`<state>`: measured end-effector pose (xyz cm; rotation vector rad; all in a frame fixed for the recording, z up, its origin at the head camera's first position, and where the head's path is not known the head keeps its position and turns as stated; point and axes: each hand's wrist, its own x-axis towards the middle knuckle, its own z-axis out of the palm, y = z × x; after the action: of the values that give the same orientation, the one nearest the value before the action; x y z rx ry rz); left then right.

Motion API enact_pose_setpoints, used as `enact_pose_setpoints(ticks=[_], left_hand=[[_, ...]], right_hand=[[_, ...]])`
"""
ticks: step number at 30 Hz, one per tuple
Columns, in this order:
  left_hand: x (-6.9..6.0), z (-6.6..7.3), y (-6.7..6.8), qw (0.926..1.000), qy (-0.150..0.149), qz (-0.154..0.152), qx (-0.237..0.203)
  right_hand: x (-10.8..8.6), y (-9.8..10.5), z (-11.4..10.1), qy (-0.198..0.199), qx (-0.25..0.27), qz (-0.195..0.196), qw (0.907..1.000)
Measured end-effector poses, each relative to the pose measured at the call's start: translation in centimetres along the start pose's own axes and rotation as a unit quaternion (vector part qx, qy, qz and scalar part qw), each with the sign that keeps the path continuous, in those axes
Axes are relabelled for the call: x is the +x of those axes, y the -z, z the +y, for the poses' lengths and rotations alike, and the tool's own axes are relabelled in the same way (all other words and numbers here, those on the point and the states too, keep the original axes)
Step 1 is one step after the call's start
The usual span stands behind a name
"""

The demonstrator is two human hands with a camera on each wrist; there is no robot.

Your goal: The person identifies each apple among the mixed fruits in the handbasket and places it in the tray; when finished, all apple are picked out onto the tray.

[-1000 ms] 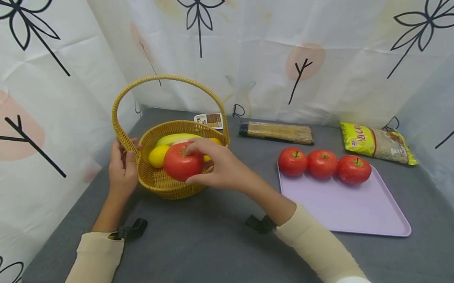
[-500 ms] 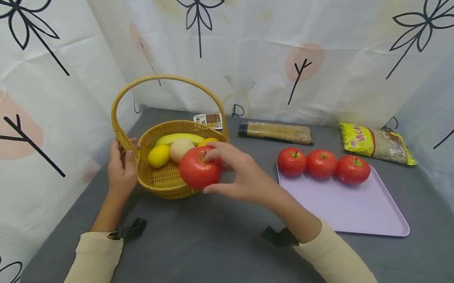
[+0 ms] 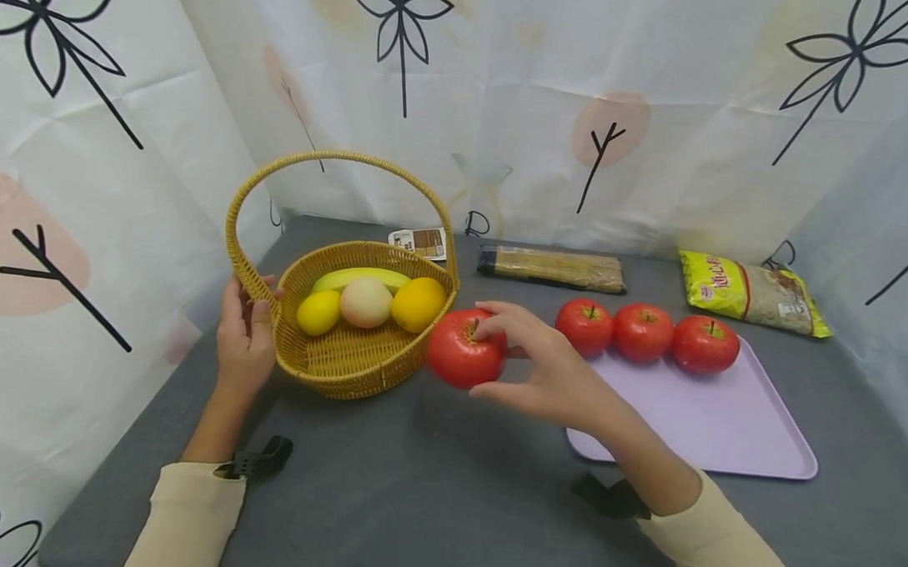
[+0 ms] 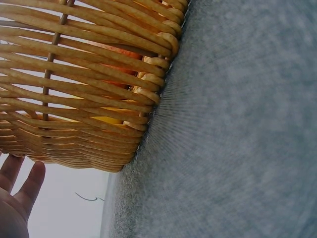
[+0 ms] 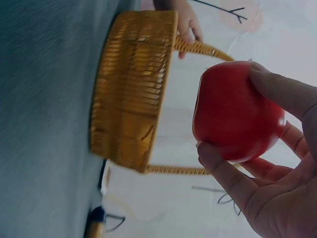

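Note:
A yellow wicker basket with a tall hoop handle stands on the left of the table. It holds a banana, a lemon, a peach and an orange. My left hand grips its left side at the foot of the handle, thumb toward me. In the air just right of the basket, my right hand pinches a red apple between thumb and fingers. The right wrist view shows the apple clear of the basket.
A lilac tray lies on the right, with three red apples in a row along its back edge. Behind are a bundle of dry noodles, a yellow food bag and a label card. Patterned cloth hangs around the grey table.
My right hand has carried the red apple from above the basket rightward, past its rim toward the tray. The orange and peach have come into view. My left hand stays on the basket.

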<state>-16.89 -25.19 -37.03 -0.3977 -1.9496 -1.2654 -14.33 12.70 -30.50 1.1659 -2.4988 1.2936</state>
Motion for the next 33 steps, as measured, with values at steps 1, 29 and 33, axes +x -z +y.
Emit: enact_pose_setpoints(ticks=[1,29,33], left_hand=[[0.0,0.2,0.0,1.0000,0.000,-0.001,0.002],[-0.7,-3.7,0.3,0.9999,0.012,0.002,-0.008],[-0.3,-2.7,0.1,1.0000,0.007,0.002,-0.007]], right_hand=[[-0.4,0.2,0.2,-0.007,-0.004,0.001,1.0000],[-8.3,5.7,5.3,-0.118,-0.112,0.015,0.9865],[-8.3,6.2,5.4,-0.117,-0.118,0.022,0.9859]])
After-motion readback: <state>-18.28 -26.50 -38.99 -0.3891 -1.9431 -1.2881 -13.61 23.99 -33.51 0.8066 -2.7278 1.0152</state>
